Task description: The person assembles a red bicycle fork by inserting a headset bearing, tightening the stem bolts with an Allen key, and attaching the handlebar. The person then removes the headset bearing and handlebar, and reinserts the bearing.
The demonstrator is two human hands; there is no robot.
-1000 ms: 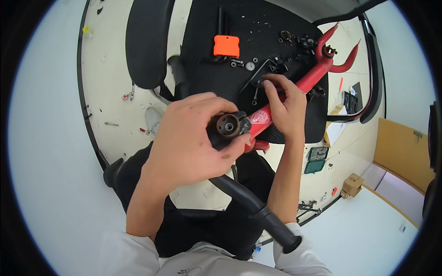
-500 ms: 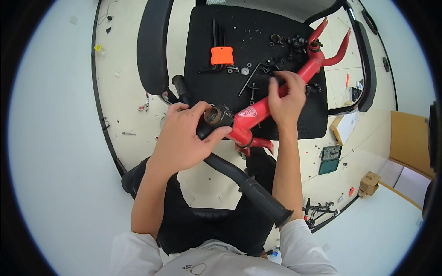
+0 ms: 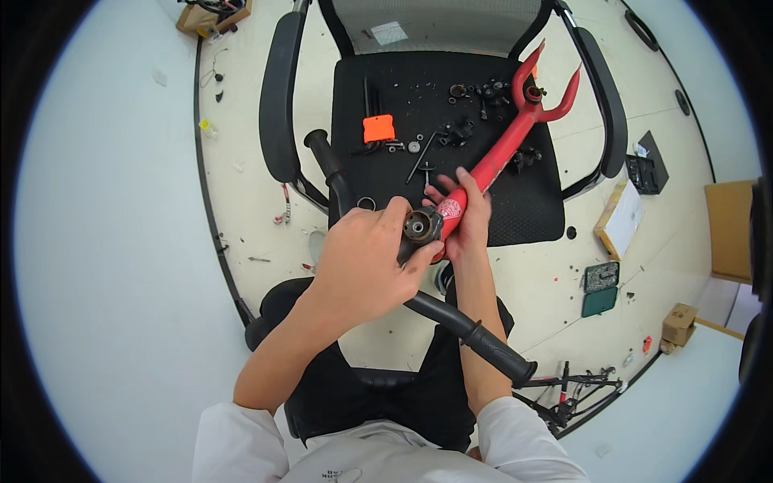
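Observation:
A red bicycle frame point(image 3: 501, 154) lies slantwise over the black chair seat point(image 3: 527, 225), its forked end at the far right. At its near end a black handlebar point(image 3: 447, 314) with ribbed rubber grips runs crosswise through a dark stem clamp with a round, hollow top point(image 3: 418, 228). My left hand point(image 3: 362, 262) is closed round the handlebar beside the clamp, thumb on its near side. My right hand point(image 3: 473, 221) cradles the red tube just behind the clamp, thumb on top and fingers underneath. The frame's underside there is hidden.
On the seat lie an orange hex-key holder point(image 3: 378, 129), a loose L-shaped hex key point(image 3: 422, 161), a metal ring point(image 3: 366, 204), small bolts and dark bicycle parts point(image 3: 459, 130). Chair armrests point(image 3: 280, 97) flank it. A green case point(image 3: 600, 302) and a dark bicycle frame point(image 3: 568, 394) rest on the floor.
My right hand has come down from above the tube and wrapped round it near the clamp. The handlebar and clamp sit turned slightly, and the whole view has shifted, showing more of the chair back.

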